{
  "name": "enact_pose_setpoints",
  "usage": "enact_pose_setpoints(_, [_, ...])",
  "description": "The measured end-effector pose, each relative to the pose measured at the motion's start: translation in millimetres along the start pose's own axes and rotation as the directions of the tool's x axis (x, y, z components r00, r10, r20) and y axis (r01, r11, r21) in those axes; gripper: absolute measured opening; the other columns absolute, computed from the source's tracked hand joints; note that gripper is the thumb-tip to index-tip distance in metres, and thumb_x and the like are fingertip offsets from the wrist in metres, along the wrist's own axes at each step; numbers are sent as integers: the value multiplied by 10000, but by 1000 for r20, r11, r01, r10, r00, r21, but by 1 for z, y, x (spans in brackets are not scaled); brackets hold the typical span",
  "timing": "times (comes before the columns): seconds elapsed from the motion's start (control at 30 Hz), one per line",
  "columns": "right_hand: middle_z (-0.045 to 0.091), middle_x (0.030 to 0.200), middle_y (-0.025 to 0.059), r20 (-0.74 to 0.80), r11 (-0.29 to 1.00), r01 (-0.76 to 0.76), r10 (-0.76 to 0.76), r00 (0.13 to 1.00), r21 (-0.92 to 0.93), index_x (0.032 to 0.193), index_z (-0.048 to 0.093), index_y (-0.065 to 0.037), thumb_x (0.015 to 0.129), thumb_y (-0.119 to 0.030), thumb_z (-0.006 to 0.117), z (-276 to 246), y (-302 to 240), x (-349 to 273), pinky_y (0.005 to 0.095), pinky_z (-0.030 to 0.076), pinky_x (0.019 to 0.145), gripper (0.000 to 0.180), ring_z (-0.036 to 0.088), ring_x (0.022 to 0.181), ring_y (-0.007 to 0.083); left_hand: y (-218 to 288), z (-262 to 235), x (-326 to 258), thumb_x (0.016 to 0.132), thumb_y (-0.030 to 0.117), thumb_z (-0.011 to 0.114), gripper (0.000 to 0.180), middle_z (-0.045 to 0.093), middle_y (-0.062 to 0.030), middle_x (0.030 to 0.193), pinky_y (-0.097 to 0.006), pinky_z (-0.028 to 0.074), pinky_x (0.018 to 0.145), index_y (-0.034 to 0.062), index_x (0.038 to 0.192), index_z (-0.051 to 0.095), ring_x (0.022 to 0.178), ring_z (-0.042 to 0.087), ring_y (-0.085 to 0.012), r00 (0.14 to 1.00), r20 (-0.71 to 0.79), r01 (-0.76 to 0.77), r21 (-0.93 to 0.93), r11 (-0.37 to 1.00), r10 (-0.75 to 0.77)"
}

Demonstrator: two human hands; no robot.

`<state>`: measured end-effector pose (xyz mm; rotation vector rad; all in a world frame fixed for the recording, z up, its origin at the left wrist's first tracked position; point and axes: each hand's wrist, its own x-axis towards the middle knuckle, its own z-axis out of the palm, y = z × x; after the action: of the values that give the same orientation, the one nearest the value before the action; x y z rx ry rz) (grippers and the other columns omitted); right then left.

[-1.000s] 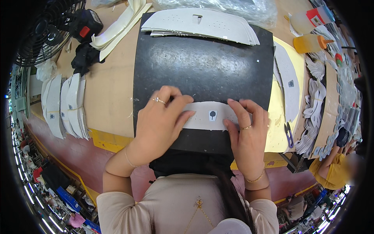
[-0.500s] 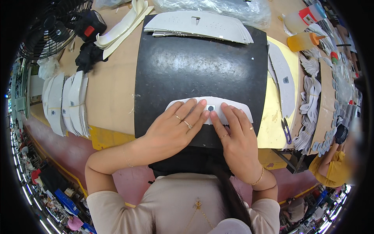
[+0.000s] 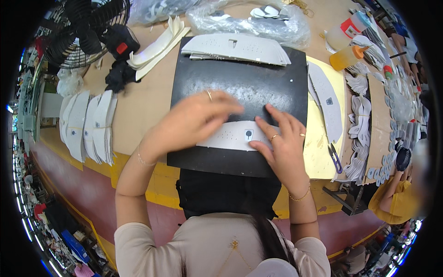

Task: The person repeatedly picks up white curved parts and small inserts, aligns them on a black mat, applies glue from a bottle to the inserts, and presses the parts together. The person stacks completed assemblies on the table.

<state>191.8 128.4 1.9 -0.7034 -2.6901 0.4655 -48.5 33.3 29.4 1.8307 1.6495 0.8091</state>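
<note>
Pale grey panel (image 3: 227, 138): lies flat and crosswise on the near part of the black mat (image 3: 207, 78), partly covered by both hands; shows rows of tiny holes.
Emblem patch (image 3: 249, 135): sits upright at the panel's middle, seemingly in place; cannot tell from above whether bonded or only laid there.
Right hand (image 3: 287, 143): spans the panel's right part, fingers spread, thumb by the near edge and index at the far edge; seems to steady rather than grip.
Left hand (image 3: 198, 115): hangs over the panel's left end, half curled and blurred at the fingertips; cannot tell whether touching or holding anything.
Far stack (image 3: 235, 50): rests on the mat's far end; shows a slot-like mark and no emblem on top, so judged as not yet done.
Right-hand pile (image 3: 326, 90): lies on the yellow sheet (image 3: 318, 161), right of the mat; bears the same emblem on top, so judged as done.
Banded bundles (image 3: 76, 122): stand at the table's left edge, also showing emblems; look finished to the same stage.
Snips (image 3: 335, 158): lie on the yellow sheet, near the pile's near end, out of hand.
Orange bottle (image 3: 346, 58): lies beyond the pile, far right, untouched.
</note>
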Motion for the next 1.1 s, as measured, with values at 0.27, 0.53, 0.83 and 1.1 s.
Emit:
enact_pose_setpoints(0.27, [663, 854, 55, -43, 872, -90, 126, 991, 481, 927, 699, -50, 837, -70, 742, -21, 3, 7, 343, 478, 781, 103, 642, 814, 244, -70, -37, 77, 889, 194, 708, 347, 660, -162, 1157, -419, 479, 955, 43, 1201, 703, 1068, 618, -359, 895, -447, 225, 436, 872, -7])
enact_pose_setpoints(0.53, [701, 1071, 125, -470, 844, -426, 535, 702, 326, 1018, 715, -17, 833, -85, 777, -75, 121, -14, 338, 530, 824, 206, 676, 929, 259, -82, -49, 90, 880, 272, 735, 412, 660, -221, 1111, -439, 476, 914, -48, 1137, 704, 1036, 630, -397, 932, -332, 280, 399, 873, -147])
enact_pose_setpoints(0.83, [638, 1136, 134, -712, 599, -789, 495, 498, -135, 1074, 701, -26, 769, -140, 840, -133, 128, -140, 390, 513, 889, 354, 636, 1026, 306, -61, -36, 89, 878, 128, 727, 230, 636, -187, 941, -412, 476, 811, -16, 986, 584, 900, 614, -379, 901, -423, 309, 470, 827, -97])
enact_pose_setpoints(1.1, [642, 997, 77, -603, 531, -847, 683, 413, 23, 1042, 710, -12, 782, -132, 833, -135, 136, -177, 334, 505, 685, 311, 625, 803, 183, -1, -59, 57, 886, 36, 707, 172, 676, -133, 916, -314, 486, 783, -23, 1046, 685, 819, 641, -247, 890, -456, 147, 312, 939, 13])
